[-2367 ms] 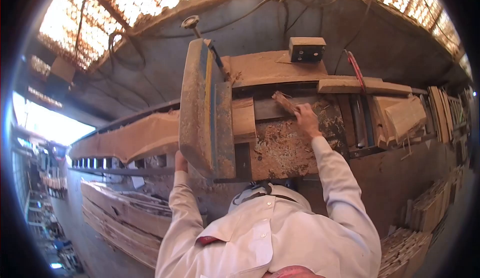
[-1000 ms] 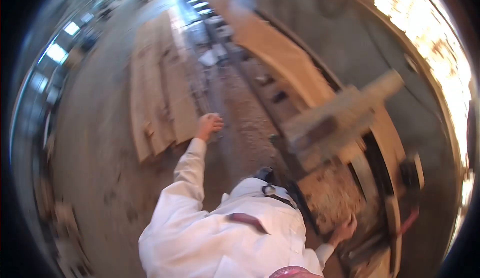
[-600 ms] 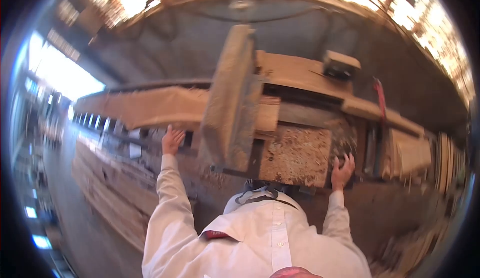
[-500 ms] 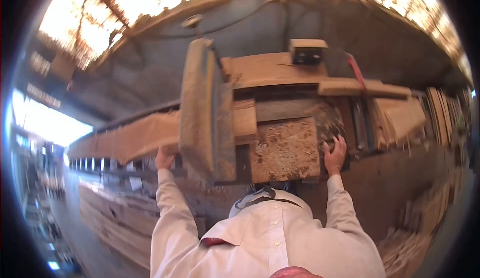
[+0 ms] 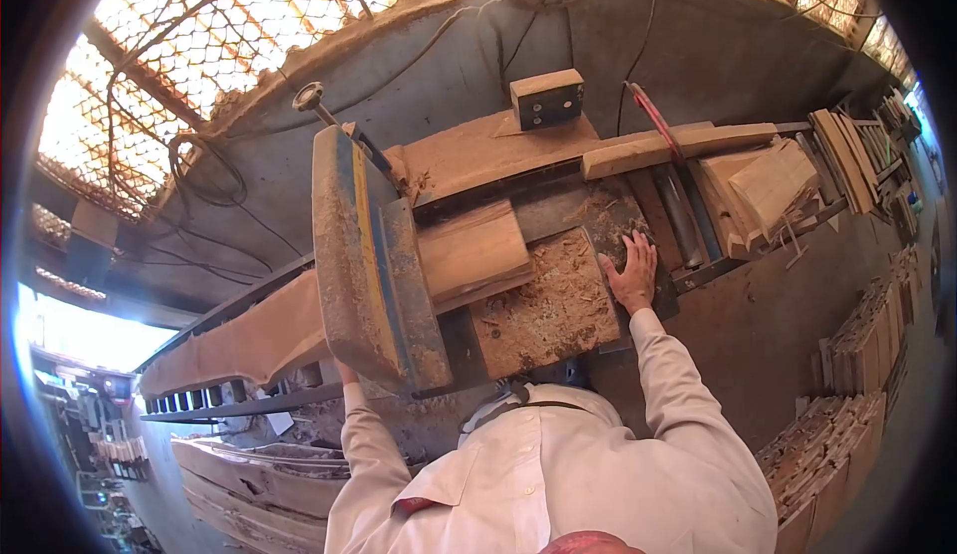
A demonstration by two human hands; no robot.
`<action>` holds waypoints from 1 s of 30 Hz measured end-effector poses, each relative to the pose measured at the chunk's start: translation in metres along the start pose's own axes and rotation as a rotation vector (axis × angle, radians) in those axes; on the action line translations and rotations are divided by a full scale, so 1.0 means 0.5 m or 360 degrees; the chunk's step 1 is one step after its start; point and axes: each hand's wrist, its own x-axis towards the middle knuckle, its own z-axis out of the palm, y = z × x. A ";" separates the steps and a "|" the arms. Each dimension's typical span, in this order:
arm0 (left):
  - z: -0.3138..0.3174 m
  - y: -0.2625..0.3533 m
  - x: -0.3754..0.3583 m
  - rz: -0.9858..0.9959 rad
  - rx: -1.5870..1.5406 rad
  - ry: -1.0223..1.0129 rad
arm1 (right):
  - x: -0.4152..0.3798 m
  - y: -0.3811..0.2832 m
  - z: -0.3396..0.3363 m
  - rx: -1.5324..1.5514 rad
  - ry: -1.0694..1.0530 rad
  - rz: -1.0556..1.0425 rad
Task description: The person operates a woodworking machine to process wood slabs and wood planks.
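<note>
My right hand (image 5: 633, 273) lies with its fingers spread on the dark metal machine table, beside a square plate (image 5: 548, 305) covered in sawdust and chips. It holds nothing. My left hand (image 5: 345, 371) is mostly hidden behind the tall, dusty upright machine housing (image 5: 359, 255), low at its left side; its fingers do not show. Left of the housing stretches a long, thick wooden board (image 5: 239, 327), and the left hand is near its edge. On the other side of the housing a squared wood end (image 5: 474, 255) juts out toward the plate.
Behind the table stand a wooden block with a dark bolted face (image 5: 550, 106), a long timber bar (image 5: 678, 149) and a red curved handle (image 5: 650, 116). Cut wood pieces (image 5: 768, 190) lie to the right. Stacked boards (image 5: 857, 355) and planks (image 5: 254, 484) flank me. Cables hang from the wall.
My view has turned and tilted. More of the squared wood end now shows right of the housing. My left hand has gone mostly behind the housing; the right stays on the table.
</note>
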 end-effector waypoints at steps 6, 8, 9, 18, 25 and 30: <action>-0.039 0.009 -0.088 -0.0203 -0.0139 -0.0001 | 0.017 -0.009 0.013 0.0002 -0.0018 0.0031; -0.075 0.035 -0.084 -0.0283 -0.0339 0.0102 | 0.018 -0.009 0.016 0.0022 -0.0029 0.0064; -0.093 0.048 -0.074 -0.0303 -0.0439 0.0194 | 0.018 -0.009 0.018 0.0029 -0.0031 0.0082; -0.139 0.033 0.038 -0.0021 -0.0563 0.0480 | 0.035 -0.037 0.018 0.0001 -0.0009 0.0183; -0.130 -0.005 0.039 0.0010 -0.0502 0.0349 | 0.035 -0.021 0.031 0.0059 0.0042 0.0169; -0.062 0.008 0.001 0.0150 -0.0282 0.0480 | 0.036 -0.020 0.038 0.0069 0.0088 0.0182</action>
